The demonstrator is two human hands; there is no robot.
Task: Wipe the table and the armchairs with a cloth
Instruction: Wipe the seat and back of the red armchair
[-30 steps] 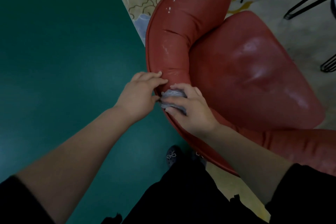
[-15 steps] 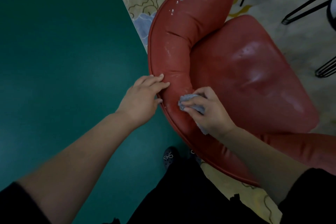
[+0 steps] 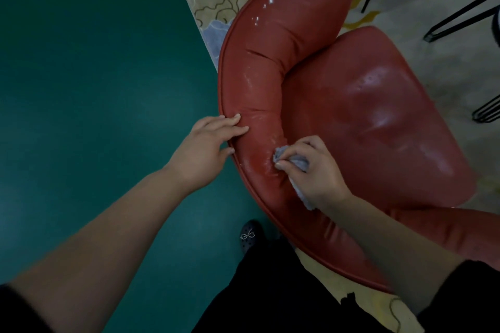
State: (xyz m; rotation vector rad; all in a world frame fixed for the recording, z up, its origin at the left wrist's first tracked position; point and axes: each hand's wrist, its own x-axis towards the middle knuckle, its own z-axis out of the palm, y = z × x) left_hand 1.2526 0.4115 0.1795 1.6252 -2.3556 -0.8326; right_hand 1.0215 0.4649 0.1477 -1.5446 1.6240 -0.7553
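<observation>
Dim, underexposed wide-angle view with edges bowed outward. Soft white glare patches shine on the red armchair (image 3: pixel 365 116); the lower corners fall dark.

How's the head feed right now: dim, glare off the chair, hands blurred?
Head view: dim overall; bright glare spots on the red armchair, strongest on its upper backrest and seat; right hand gripping the grey cloth and left hand look fairly sharp; wide-angle bending at the edges.

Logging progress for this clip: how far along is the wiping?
Done: cannot confirm; only glossy streaks on the armchair backrest and seat. In hand: the right hand presses the cloth into the backrest's inner curve while the left hand rests on its rim. Left: no table is in view.
</observation>
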